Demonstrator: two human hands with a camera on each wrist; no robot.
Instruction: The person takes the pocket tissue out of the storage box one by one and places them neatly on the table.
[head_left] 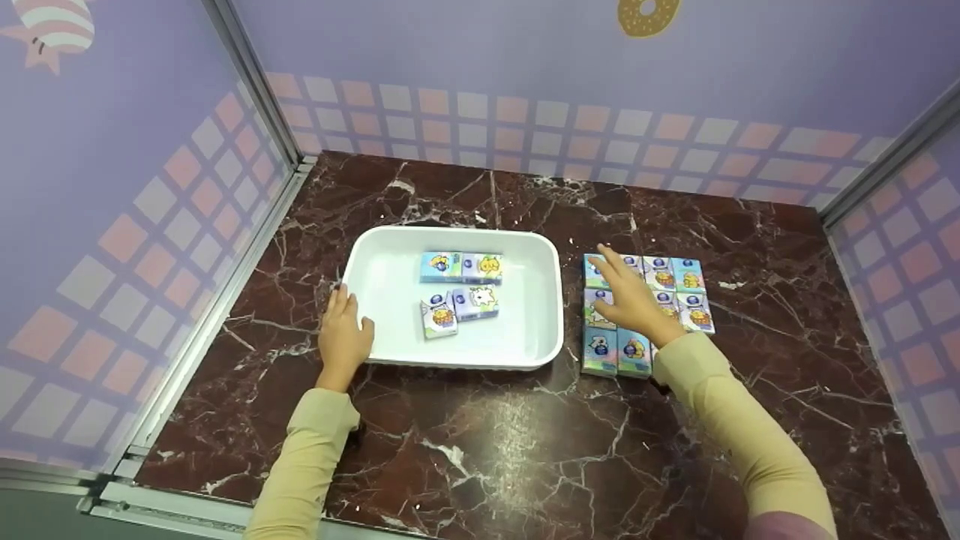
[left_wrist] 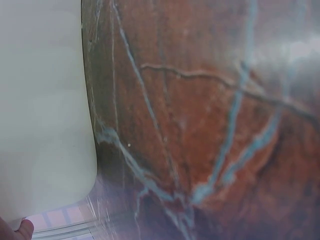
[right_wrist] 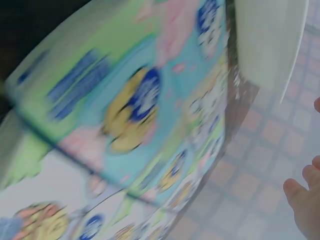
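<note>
A white rectangular tray (head_left: 525, 315) stands on the marble-patterned surface, holding several small tissue packs with cartoon prints. Two lie end to end toward the back, among them a blue pack (head_left: 441, 267); nearer the front, a white pack (head_left: 439, 315) touches a lilac pack (head_left: 475, 301). My left hand (head_left: 345, 337) rests at the tray's left rim, fingers extended. Right of the tray, more packs (head_left: 600, 351) lie in close rows. Over these rows is my right hand (head_left: 628, 296), fingers spread, hiding some packs; the right wrist view shows its fingertips (right_wrist: 296, 189) apart from the packs.
Patterned panels (head_left: 540, 60) enclose the surface at the back and both sides. A metal rail (head_left: 217, 330) runs along the left edge. Dark red marble surface (head_left: 480, 435) shows in front of the tray and between the tray and the rows.
</note>
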